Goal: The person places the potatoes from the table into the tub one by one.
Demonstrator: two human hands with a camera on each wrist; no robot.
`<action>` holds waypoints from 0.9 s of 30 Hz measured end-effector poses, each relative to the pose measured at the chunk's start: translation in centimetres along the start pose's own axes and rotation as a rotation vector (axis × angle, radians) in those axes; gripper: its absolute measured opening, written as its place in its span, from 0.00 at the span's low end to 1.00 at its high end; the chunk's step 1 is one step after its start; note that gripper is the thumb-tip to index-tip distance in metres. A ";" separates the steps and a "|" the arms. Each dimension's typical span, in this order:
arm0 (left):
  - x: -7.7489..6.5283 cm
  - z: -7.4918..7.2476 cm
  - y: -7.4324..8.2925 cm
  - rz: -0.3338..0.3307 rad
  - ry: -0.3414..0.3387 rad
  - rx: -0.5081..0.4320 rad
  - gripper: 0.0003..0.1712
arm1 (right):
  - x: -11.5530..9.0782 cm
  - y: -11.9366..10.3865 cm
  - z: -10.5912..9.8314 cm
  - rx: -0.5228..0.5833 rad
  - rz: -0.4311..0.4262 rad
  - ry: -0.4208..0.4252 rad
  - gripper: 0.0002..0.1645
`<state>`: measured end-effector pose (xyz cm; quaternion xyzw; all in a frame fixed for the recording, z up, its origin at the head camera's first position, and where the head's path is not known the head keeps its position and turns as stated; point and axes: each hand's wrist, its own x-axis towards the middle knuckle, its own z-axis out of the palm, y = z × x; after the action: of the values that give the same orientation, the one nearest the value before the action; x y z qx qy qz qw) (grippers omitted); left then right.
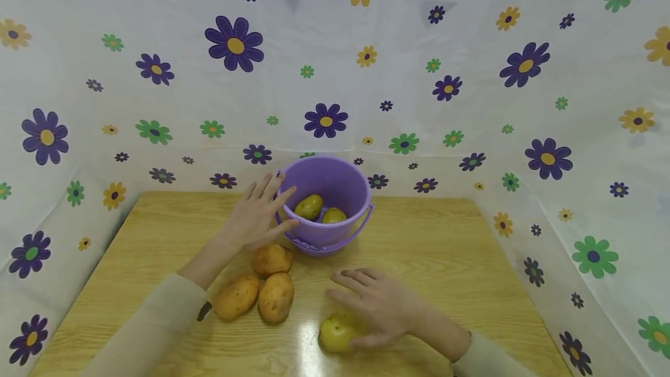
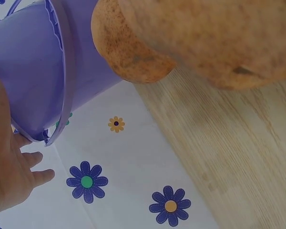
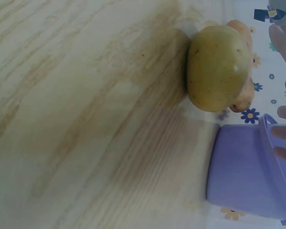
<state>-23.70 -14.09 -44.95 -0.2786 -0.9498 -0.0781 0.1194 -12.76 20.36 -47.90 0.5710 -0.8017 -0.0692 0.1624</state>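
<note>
A purple bucket (image 1: 324, 237) with a handle stands toward the back of the table, with two yellow-green fruits inside; one is the fruit (image 1: 309, 207) at its left. My left hand (image 1: 256, 214) rests at the bucket's left rim, fingers spread and fairly straight. In the left wrist view, its fingertips lie close to the rim and handle joint. My right hand (image 1: 379, 307) hovers over another yellow-green fruit (image 1: 335, 333) on the table, fingers extended and not curled round it. The right wrist view shows this smooth, speckled fruit (image 3: 218, 69) with the hand off to its right.
Three brown potatoes are grouped below the left forearm: a rear potato (image 1: 271, 260), a left potato (image 1: 237, 297) and a right potato (image 1: 275, 298). The wood-grain table (image 1: 429, 237) backs onto a white flower-print sheet (image 1: 293, 86), which also rises along both sides.
</note>
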 end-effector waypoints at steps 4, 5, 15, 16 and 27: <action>0.0 0.0 0.0 -0.002 -0.005 -0.001 0.47 | 0.0 -0.4 0.4 0.011 -0.015 -0.033 0.58; 0.0 0.0 0.0 -0.003 -0.006 0.001 0.47 | 0.1 -0.6 0.5 0.013 -0.016 -0.045 0.58; 0.0 -0.2 0.2 -0.011 -0.022 0.010 0.47 | 0.0 -2.2 1.7 -0.040 -0.061 -0.086 0.61; 0.0 -0.2 0.2 -0.012 -0.022 0.011 0.47 | 0.0 -2.3 2.0 -0.042 -0.065 -0.076 0.61; 0.0 -0.2 0.3 -0.016 -0.025 -0.003 0.47 | -0.3 -3.2 3.4 -0.022 -0.069 -0.049 0.58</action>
<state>-23.51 -13.93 -44.74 -0.2722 -0.9532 -0.0772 0.1062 -10.92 19.30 -52.12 0.5946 -0.7846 -0.0975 0.1463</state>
